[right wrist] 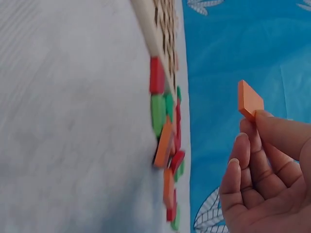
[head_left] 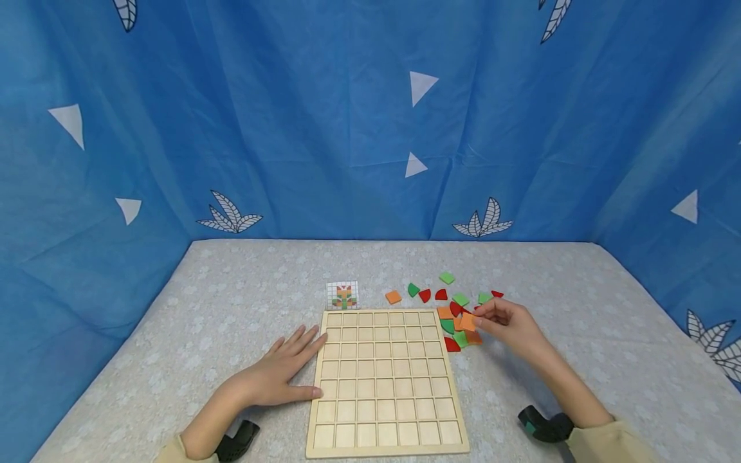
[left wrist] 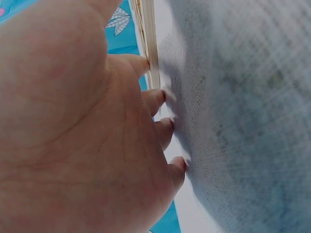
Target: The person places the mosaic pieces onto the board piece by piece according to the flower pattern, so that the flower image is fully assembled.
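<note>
A pale wooden grid board (head_left: 375, 368) with bare square cells lies on the table. My left hand (head_left: 282, 368) is spread flat beside it, thumb and index fingertips at its left edge; in the left wrist view its palm (left wrist: 87, 126) faces the camera and the fingertips reach down to the cloth. Between thumb and index finger my right hand (head_left: 509, 326) pinches an orange square tile (right wrist: 251, 100), held up above the loose pieces. Under it, right of the board, lie red quarter-circles (head_left: 452, 344), green quarter-circles (head_left: 448, 326) and light green tiles (head_left: 460, 299).
Behind the board sits a small pattern card (head_left: 343, 295) with a coloured figure on a grid. A lone orange tile (head_left: 393, 297) lies to the card's right. The patterned tablecloth (head_left: 255, 283) ends at a blue curtain (head_left: 301, 128) at the back and sides.
</note>
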Tool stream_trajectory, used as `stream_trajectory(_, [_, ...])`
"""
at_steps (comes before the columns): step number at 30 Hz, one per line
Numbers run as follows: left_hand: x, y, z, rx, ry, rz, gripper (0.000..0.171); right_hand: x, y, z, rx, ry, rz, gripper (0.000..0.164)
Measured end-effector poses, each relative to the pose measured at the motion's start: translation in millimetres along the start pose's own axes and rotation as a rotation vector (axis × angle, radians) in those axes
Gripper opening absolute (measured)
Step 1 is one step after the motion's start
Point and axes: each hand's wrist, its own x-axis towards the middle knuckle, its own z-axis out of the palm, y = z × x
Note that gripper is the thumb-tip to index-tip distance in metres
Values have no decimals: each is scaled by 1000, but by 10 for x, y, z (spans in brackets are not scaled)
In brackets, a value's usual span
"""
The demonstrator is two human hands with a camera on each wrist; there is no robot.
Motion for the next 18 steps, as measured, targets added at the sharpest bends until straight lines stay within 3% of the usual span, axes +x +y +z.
stream_trajectory(7, [0,12,-12,3,-2,-4,87,130,-201,195,102,-81,-67,13])
stream_trajectory(18, [0,8,-3,9,-3,-1,87,256,-394,693,79,-161,-65,9])
